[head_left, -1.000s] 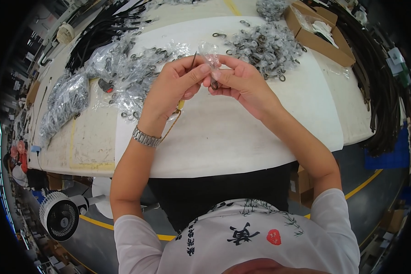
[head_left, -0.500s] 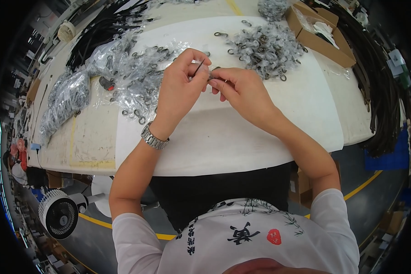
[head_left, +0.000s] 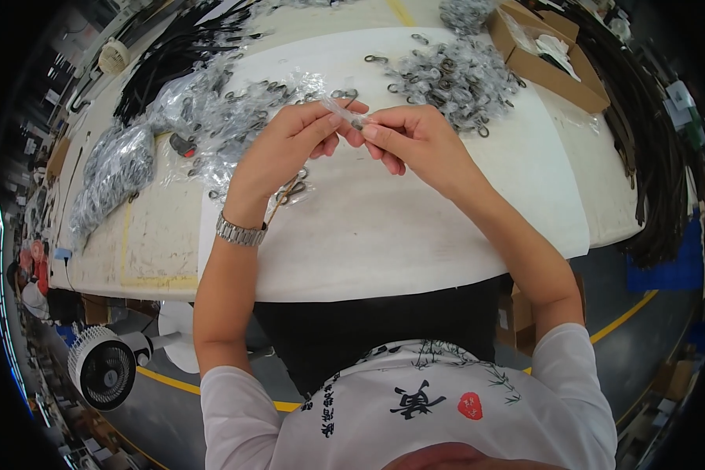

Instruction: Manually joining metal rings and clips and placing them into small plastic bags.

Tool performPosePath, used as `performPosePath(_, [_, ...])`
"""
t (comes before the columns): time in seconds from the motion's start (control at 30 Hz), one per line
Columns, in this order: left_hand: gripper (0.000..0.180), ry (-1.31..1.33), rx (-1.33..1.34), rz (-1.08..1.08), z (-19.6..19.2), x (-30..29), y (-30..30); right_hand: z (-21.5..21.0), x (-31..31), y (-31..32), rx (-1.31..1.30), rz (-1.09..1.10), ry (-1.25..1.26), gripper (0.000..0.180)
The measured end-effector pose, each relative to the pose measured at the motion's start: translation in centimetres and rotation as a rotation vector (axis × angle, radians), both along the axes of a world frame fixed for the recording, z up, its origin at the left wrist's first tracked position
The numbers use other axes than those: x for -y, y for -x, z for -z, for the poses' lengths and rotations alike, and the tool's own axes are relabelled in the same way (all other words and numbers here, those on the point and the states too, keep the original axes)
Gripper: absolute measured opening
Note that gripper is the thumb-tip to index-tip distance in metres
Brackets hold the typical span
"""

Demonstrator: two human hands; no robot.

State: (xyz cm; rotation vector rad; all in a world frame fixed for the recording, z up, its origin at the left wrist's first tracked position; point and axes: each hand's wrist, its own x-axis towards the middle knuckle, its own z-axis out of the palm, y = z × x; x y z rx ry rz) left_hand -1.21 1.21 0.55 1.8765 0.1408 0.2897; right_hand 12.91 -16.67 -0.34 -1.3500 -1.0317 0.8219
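My left hand (head_left: 294, 145) and my right hand (head_left: 415, 141) meet above the white sheet (head_left: 415, 235). Their fingertips pinch a small clear plastic wrapper (head_left: 341, 112) with a little dark metal piece at its lower end, mostly hidden by the fingers. Beside my left wrist, a thin brown rod (head_left: 277, 205) and a small dark metal ring (head_left: 297, 188) with clear plastic show; whether the left hand touches them I cannot tell. A loose heap of plastic-wrapped metal pieces (head_left: 247, 117) spreads behind my left hand. Past my right hand is another heap of wrapped metal rings (head_left: 450, 82).
An open cardboard box (head_left: 556, 78) stands at the back right, near long dark straps (head_left: 654, 157). Black strips (head_left: 164, 59) lie at the far left, above a bulging clear plastic bag (head_left: 117, 172). A dark tool with a red part (head_left: 182, 146) rests on the table. A fan (head_left: 106, 368) stands lower left.
My left hand has moved left and lower, its wrist turning. The clear wrapper now shows between both hands, and the rod and ring have come into sight by the left wrist.
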Motion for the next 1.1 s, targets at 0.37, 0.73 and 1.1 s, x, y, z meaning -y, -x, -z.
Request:
performPosePath(0.37, [0.037, -0.218, 0.003, -0.06, -0.5, 3.6, -0.1, 1.7, -0.9, -0.5, 0.069, 0.095, -0.053, 0.025])
performPosePath(0.73, [0.028, -0.121, -0.032, -0.218, 0.3, 1.2, -0.7, 0.6, -0.6, -2.6, -0.481, 0.017, -0.222, 0.021])
performPosePath(1.1, [0.025, -0.976, -0.059, -0.448, 4.9, 0.0, -1.2, 2.4, -1.1, -2.8, -1.07, 0.088, -0.194, 0.044])
